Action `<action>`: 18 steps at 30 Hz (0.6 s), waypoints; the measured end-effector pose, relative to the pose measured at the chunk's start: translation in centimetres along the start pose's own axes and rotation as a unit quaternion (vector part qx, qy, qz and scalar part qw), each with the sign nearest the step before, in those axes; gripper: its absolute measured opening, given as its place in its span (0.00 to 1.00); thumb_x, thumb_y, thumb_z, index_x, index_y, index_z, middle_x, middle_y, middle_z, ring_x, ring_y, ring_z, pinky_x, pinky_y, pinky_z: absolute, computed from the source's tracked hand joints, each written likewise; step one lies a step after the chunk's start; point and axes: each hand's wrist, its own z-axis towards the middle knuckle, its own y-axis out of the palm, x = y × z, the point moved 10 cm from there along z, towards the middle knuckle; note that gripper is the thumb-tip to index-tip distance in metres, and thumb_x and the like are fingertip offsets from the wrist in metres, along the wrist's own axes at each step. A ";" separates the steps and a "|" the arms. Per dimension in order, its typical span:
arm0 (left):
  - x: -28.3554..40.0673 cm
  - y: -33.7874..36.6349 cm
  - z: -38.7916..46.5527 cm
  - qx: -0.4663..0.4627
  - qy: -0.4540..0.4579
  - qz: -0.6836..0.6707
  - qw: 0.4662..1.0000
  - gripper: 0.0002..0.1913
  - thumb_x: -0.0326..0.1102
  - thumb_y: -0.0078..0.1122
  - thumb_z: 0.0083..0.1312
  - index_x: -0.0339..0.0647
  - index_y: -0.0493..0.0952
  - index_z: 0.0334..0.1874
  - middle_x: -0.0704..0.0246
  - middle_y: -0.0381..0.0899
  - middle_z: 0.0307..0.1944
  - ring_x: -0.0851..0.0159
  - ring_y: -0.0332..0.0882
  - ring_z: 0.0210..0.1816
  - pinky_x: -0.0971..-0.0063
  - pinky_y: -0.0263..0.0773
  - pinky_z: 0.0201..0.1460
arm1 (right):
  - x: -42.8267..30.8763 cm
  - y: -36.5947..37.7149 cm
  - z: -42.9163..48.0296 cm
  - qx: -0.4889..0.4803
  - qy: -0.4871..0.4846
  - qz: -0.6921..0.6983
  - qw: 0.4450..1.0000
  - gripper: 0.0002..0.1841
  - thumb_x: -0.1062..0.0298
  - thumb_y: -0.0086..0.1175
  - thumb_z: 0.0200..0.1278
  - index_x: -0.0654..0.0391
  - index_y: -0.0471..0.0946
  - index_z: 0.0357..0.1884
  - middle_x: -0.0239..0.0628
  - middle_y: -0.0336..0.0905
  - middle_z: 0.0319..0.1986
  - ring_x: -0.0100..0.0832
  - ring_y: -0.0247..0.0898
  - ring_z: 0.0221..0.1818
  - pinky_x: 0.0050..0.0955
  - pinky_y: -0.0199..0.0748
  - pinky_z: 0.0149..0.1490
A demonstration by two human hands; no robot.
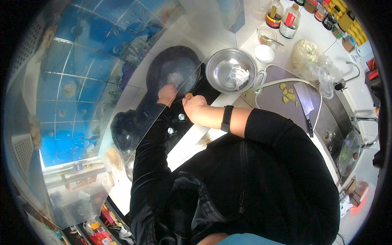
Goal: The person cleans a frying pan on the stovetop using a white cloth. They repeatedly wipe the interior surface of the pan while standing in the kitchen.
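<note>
A dark wok (171, 65) sits on a black glass gas stove (183, 107), partly behind a clear panel edge. My left hand (167, 95) is over the near rim of the wok; its fingers are curled, and what they hold, if anything, is hidden. My right hand (194, 105) is closed around a small orange-brown thing at the wok's near edge, perhaps a handle end. To the right stands a steel bowl (214, 73) with a crumpled white item (239, 75) inside. Beyond it, a cutting board (269, 102) bears sliced yellowish-green pieces (288, 95), a long green-white stalk (281, 80) and a cleaver (303, 98).
A lidded dark pot (124, 130) stands left of the stove knobs. Sauce bottles (289, 23), a glass bowl with a spoon (267, 35), a white dish (264, 53) and a bagged vegetable (306, 55) line the back counter. The sink (329, 134) and a glass lid (349, 153) are at right.
</note>
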 end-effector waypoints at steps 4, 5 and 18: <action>0.5 -0.3 -0.2 -0.009 0.005 0.013 1.000 0.10 0.40 0.60 0.56 0.45 0.77 0.37 0.61 0.80 0.37 0.51 0.78 0.42 0.57 0.74 0.42 | -0.1 0.4 0.2 -0.033 0.001 0.019 0.999 0.38 0.64 0.62 0.48 0.67 0.61 0.61 0.39 0.74 0.50 0.34 0.79 0.40 0.34 0.76 0.30; 0.7 -0.5 -0.3 -0.014 0.006 0.018 1.000 0.10 0.39 0.56 0.57 0.45 0.78 0.38 0.60 0.80 0.38 0.51 0.78 0.43 0.57 0.74 0.43 | 0.0 0.6 0.3 -0.049 0.005 0.028 0.998 0.40 0.64 0.66 0.45 0.67 0.62 0.61 0.39 0.70 0.55 0.35 0.79 0.43 0.36 0.77 0.30; 1.0 -0.9 0.2 -0.038 -0.007 0.022 0.999 0.11 0.40 0.57 0.56 0.45 0.78 0.39 0.59 0.81 0.38 0.51 0.79 0.43 0.58 0.74 0.43 | -0.1 0.2 0.0 -0.015 -0.002 0.010 1.000 0.35 0.66 0.57 0.53 0.68 0.59 0.62 0.39 0.78 0.44 0.33 0.80 0.38 0.33 0.75 0.30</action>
